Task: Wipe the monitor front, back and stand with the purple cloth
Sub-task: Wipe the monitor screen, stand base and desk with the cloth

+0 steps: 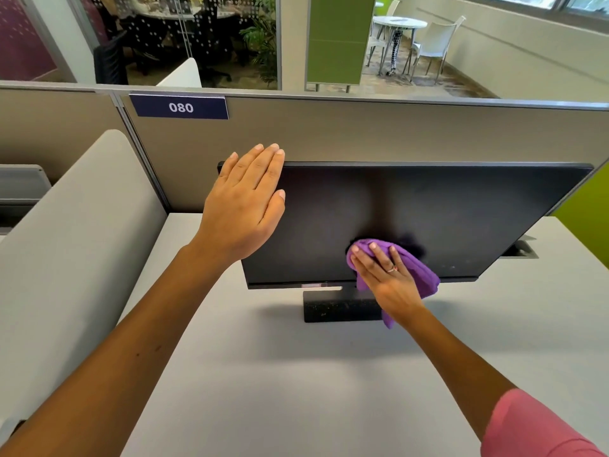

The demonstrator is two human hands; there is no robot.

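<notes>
Head view: purple cloth [420, 273] under flat-fingered right grip [385, 277] on monitor [461, 209] screen, left grip [247, 206] open-palmed at its top-left corner.

Office: cubicle partition [362, 133]; numbered desk sign [179, 107]

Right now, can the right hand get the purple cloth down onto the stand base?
Probably yes. The right hand presses the purple cloth low on the monitor, just above the stand base; the cloth's tail hangs beside it, nothing between.

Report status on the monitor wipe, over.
Left hand flat on black flat-panel monitor, top-left corner. Right hand presses crumpled purple cloth on lower screen. Nothing in the way.
</notes>
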